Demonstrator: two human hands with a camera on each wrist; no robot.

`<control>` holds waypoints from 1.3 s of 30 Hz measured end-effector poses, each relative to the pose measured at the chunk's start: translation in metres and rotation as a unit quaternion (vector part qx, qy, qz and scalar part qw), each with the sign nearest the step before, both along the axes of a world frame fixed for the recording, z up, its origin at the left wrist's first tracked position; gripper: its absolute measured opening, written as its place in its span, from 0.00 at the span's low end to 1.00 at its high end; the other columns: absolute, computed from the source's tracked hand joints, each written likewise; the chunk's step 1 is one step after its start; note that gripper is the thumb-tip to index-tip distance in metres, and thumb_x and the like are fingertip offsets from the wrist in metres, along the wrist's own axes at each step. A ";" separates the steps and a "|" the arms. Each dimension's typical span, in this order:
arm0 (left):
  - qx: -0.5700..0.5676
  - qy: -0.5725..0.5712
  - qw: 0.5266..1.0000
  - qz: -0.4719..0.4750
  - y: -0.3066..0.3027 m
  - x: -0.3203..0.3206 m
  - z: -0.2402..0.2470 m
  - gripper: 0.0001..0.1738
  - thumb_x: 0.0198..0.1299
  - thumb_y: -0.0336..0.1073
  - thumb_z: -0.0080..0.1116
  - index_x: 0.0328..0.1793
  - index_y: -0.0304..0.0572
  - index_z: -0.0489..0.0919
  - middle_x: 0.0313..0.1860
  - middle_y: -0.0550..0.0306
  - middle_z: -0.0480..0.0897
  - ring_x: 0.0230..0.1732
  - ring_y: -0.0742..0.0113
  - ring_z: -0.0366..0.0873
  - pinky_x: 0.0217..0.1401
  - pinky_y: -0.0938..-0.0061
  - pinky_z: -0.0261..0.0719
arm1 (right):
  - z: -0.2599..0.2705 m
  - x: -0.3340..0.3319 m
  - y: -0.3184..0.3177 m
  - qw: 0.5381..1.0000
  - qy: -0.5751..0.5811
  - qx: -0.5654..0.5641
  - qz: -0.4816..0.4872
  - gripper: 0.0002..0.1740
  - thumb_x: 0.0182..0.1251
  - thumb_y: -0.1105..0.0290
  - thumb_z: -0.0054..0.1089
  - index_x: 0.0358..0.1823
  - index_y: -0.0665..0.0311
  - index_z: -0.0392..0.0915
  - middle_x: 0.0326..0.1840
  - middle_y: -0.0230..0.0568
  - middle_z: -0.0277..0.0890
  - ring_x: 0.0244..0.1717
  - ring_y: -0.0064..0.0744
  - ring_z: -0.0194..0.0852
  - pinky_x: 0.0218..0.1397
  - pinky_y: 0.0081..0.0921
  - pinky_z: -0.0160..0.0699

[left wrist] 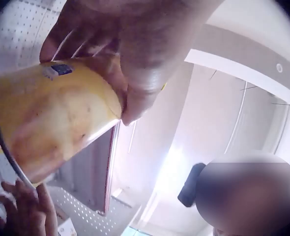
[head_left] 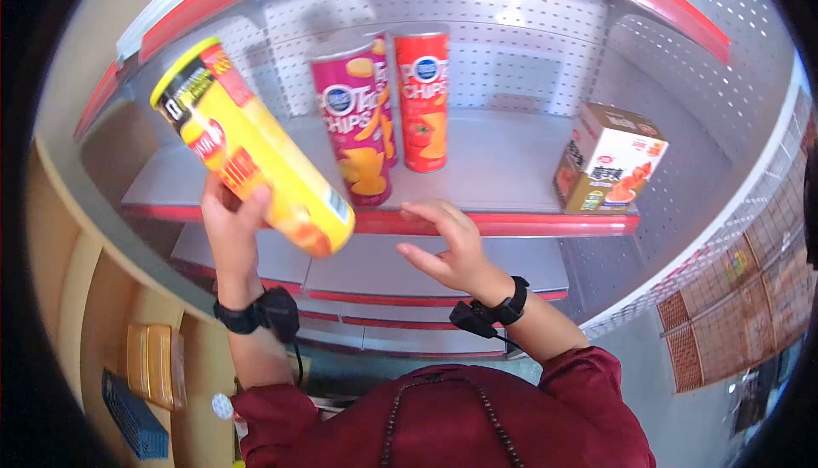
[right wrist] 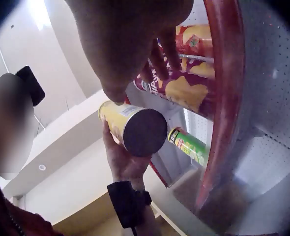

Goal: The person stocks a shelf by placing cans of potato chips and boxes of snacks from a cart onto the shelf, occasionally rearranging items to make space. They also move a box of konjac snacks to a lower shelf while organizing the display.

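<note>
A yellow chip can (head_left: 264, 161) with a black and yellow-green top leans to the left in front of the shelf, gripped by my left hand (head_left: 234, 221). In the left wrist view the fingers and thumb of the left hand (left wrist: 130, 44) wrap round the can (left wrist: 61, 118). My right hand (head_left: 452, 251) is near the shelf's front edge, fingers spread and holding nothing. The right wrist view shows the can's dark base (right wrist: 145, 132) near the right hand (right wrist: 135, 44). Purple chip cans (head_left: 354, 118) and a red chip can (head_left: 424, 97) stand upright behind.
The grey shelf (head_left: 503, 161) has a red front strip (head_left: 511, 225), with lower shelves below. A brown and white box (head_left: 609, 161) stands at its right. A green can (right wrist: 188, 146) shows in the right wrist view. A blue basket (head_left: 135, 417) is at the lower left.
</note>
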State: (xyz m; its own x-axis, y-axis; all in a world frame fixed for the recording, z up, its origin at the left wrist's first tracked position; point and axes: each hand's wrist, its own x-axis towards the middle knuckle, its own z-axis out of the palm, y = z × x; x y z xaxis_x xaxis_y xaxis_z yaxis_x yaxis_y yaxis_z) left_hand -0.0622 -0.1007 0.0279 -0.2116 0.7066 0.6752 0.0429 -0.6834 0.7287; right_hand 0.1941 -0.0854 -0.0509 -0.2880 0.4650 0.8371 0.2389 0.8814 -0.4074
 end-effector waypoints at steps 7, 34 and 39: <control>-0.010 0.128 0.983 -0.133 -0.002 0.083 -0.021 0.38 0.34 0.38 0.77 0.53 0.39 0.68 0.45 0.57 0.78 0.43 0.70 0.79 0.45 0.75 0.78 | 0.016 -0.003 -0.009 0.984 0.050 -0.142 0.095 0.54 0.40 0.60 0.74 0.68 0.64 0.50 0.60 0.50 0.65 0.59 0.44 0.67 0.58 0.32 0.67; -0.027 0.147 0.952 0.266 0.140 -0.124 -0.048 0.60 0.41 0.35 0.72 0.71 0.27 0.38 0.58 0.40 0.67 0.53 0.60 0.70 0.54 0.72 0.71 | 0.039 0.076 0.061 0.945 0.156 -0.250 -0.144 0.49 0.41 0.74 0.71 0.64 0.68 0.49 0.52 0.43 0.69 0.52 0.33 0.70 0.53 0.29 0.72; -0.023 0.207 0.927 0.310 0.150 -0.130 -0.056 0.60 0.40 0.33 0.71 0.72 0.31 0.39 0.57 0.42 0.69 0.53 0.59 0.72 0.55 0.71 0.70 | 0.040 0.082 0.061 0.939 0.155 -0.286 -0.110 0.46 0.44 0.73 0.71 0.64 0.67 0.51 0.53 0.42 0.68 0.54 0.32 0.68 0.55 0.30 0.70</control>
